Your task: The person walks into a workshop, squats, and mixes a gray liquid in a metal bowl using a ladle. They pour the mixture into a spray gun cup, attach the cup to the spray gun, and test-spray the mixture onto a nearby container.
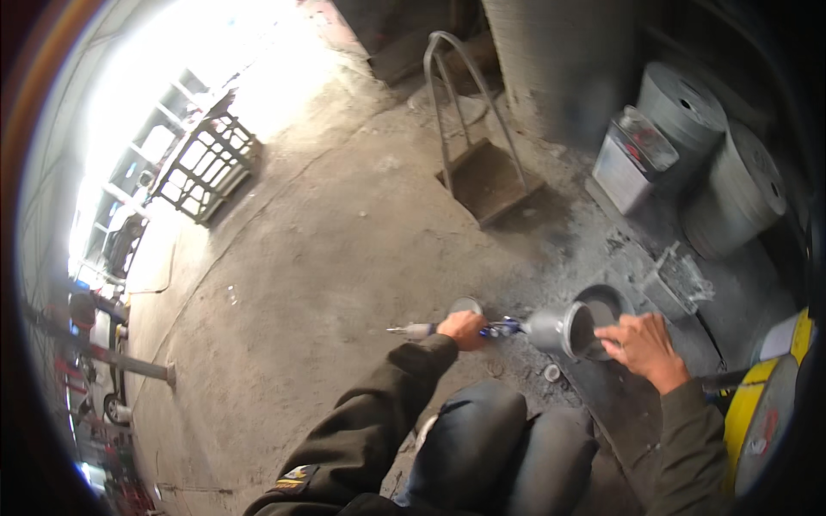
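Note:
My left hand [465, 329] is wrapped round a spray gun with blue parts [502, 328]. Its metal tip points left. On its right side is a grey cup [551, 330], lying tilted with its mouth toward my right hand [645, 346]. The fingers of that hand are curled together at the cup's rim; what they pinch, if anything, is too small to make out. Behind the cup sits a round dark-rimmed pan [609, 299] with grey inside. A round lid-like piece [465, 305] shows just beyond my left hand.
A small white cap [551, 372] lies near my knees. Grey-splashed ground holds a crusted container [680, 279], a rectangular metal can [632, 163] and large drums [736, 198]. Yellow-sided drums [757, 404] stand at right. Farther off are a metal-handled stand [486, 176] and a slatted crate [206, 163].

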`<state>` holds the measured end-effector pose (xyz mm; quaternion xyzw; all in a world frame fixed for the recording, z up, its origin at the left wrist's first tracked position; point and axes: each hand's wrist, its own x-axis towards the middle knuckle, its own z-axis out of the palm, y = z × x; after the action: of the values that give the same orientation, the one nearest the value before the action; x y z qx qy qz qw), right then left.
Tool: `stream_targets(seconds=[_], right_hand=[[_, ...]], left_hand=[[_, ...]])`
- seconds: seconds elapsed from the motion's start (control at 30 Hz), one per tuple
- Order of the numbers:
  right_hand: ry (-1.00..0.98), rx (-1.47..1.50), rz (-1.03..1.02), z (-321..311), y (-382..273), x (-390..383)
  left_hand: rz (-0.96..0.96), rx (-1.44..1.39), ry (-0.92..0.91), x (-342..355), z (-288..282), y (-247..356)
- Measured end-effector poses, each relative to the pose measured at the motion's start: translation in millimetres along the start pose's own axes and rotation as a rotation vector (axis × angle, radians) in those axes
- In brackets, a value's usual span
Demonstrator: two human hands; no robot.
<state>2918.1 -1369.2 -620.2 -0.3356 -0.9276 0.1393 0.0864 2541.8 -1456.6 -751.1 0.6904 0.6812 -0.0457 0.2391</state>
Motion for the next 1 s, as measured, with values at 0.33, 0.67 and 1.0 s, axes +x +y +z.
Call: stream_targets(seconds=[0.33, 0.67, 1.0], right_hand=[[0.114, -0.047, 0.313, 57, 59, -18], [0.089, 0.025, 0.519, 108, 34, -45], [0.238, 0.598, 0.439, 46, -10, -31]], left_hand=[[-0.154, -0.063, 0.068, -10, 5, -19], [-0.141, -0.037, 0.165, -15, 23, -22], [-0.09, 0.013, 0.216, -11, 32, -22]])
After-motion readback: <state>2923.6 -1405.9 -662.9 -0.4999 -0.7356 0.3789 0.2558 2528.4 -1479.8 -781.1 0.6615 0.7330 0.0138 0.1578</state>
